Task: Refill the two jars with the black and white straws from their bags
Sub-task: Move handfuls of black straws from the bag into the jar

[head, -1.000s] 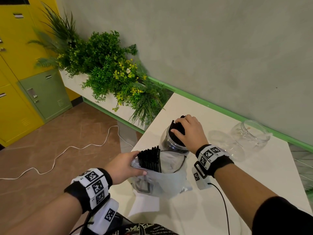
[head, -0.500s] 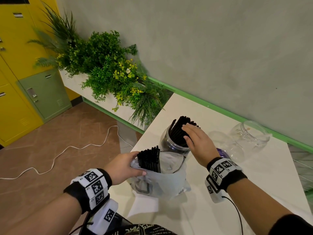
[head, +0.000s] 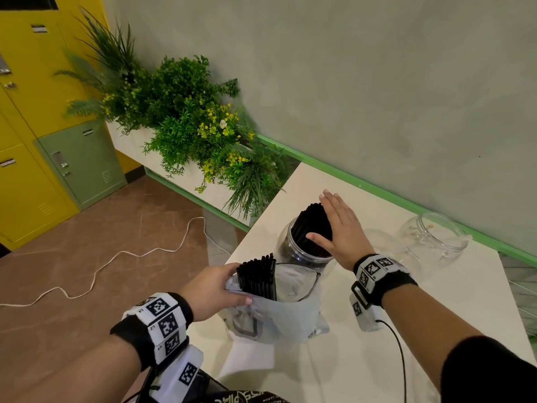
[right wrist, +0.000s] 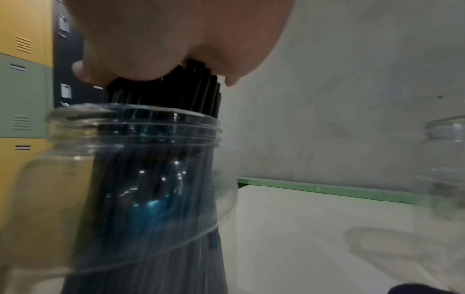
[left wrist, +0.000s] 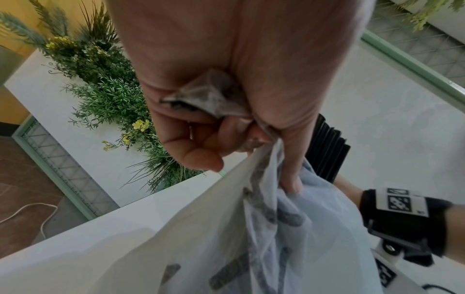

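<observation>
My right hand (head: 341, 228) lies flat, fingers straight, palm pressing on the tops of the black straws (head: 315, 225) in the near clear jar (head: 302, 251). That bundle stands on end, long axis near vertical, tops leaning a bit away from me toward the wall. My left hand (head: 215, 289) is clenched around the gathered rim of the translucent plastic bag (head: 279, 318), which sits on the white table (head: 348, 359) just in front of the jar. A second bundle of black straws (head: 257, 276) stands upright in the bag, ends up. The second clear jar (head: 434, 237) stands further right, near the green wall trim, with no straws visible in it. Head view gives the layout; left wrist view adds the bag film (left wrist: 289, 228) pinched between thumb and curled fingers (left wrist: 201, 155). Right wrist view, blurred, shows the palm (right wrist: 176, 39) touching the straw tops (right wrist: 176, 95) above the threaded jar mouth (right wrist: 135, 125), and the straws running down to the jar's base.
</observation>
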Action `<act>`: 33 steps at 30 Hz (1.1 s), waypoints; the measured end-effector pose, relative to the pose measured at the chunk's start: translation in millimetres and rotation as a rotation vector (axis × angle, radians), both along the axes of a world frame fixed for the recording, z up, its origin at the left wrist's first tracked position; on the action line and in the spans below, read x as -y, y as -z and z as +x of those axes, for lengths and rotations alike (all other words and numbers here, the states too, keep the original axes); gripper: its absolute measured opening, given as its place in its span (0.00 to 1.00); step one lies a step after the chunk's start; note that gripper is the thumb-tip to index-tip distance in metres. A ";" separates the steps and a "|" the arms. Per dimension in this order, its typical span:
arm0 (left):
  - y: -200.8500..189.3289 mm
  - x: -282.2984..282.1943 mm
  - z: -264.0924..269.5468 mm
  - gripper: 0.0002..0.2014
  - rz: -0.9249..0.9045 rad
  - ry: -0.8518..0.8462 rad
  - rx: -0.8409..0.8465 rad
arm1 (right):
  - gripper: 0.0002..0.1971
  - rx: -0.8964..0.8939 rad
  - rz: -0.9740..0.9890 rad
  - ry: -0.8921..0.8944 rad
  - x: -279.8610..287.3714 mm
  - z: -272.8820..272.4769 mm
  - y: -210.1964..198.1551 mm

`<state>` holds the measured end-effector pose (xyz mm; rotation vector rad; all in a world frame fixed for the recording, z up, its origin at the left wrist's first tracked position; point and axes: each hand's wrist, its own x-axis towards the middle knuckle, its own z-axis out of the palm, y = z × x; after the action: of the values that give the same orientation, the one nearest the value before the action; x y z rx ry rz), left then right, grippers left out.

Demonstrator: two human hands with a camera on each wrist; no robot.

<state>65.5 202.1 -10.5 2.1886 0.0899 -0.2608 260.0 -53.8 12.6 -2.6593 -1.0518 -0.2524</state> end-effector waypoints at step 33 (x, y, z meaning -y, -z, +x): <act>4.4 -3.9 3.9 0.33 0.030 0.025 0.008 | 0.16 0.079 0.106 0.042 -49.5 28.1 -21.5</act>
<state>69.4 206.0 -14.9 2.2220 0.0624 -0.2670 288.1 -4.3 34.1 -2.5973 -0.9778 -0.4125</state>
